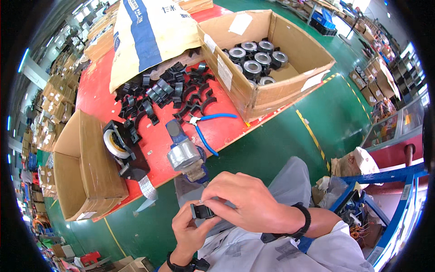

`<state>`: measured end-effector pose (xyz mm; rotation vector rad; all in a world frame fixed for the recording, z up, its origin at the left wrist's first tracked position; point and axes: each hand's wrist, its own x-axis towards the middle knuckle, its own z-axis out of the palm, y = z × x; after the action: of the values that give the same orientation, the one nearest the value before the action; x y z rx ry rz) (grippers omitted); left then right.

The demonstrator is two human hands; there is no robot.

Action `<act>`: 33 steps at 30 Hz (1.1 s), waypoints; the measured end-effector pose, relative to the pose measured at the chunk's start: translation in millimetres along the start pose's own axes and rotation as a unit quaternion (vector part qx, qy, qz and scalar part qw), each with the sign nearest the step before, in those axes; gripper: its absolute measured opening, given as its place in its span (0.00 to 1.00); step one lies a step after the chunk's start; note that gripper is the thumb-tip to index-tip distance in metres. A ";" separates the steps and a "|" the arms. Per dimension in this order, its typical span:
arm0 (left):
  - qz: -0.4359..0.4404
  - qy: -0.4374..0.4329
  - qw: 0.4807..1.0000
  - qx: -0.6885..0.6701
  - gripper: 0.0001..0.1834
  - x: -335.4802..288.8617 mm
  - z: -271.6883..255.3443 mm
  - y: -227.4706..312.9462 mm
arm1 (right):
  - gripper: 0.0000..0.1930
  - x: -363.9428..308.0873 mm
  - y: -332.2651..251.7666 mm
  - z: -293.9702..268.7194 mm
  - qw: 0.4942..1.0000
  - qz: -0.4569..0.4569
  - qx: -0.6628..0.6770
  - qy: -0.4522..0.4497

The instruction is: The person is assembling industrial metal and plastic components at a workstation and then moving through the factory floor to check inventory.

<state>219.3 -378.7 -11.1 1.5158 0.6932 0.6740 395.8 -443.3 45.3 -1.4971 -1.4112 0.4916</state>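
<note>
My left hand (186, 233) grips a small black plastic bracket (202, 211) between thumb and fingers, over my lap. Coming in from the right, my right hand (242, 201) has its thumb and fingertips pinched together at the bracket's upper edge. Whatever lies in that pinch is mostly hidden. Just beyond my hands, a blue vise (176, 131) with a silvery metal piece (185, 155) sits at the table edge. Blue-handled pliers (213, 117) lie on the red table (156, 152) beside it, their handles spread.
Loose black curved parts (158, 93) are heaped beside a cream sack (167, 34) with a blue stripe. A cardboard box (294, 88) at the far right holds several metal-ringed pieces (252, 68). A tape dispenser (118, 145) stands by another carton (102, 172) at left.
</note>
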 end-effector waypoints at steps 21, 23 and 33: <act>0.062 0.015 0.993 0.096 0.19 2.4 -5.9 -12.8 | 0.06 -3.0 -0.3 10.4 0.994 0.074 0.046 -0.059; 0.063 0.015 0.993 0.098 0.19 2.0 -7.1 -11.9 | 0.06 -2.4 0.6 10.6 0.995 0.070 0.046 -0.062; 0.006 0.017 0.994 0.110 0.18 3.4 -11.4 -9.1 | 0.12 -8.1 -2.4 9.0 0.987 0.015 -0.104 -0.123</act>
<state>212.5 -368.3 -19.6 1.7154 0.8047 0.6499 385.2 -447.8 40.8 -1.6684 -1.6769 0.5782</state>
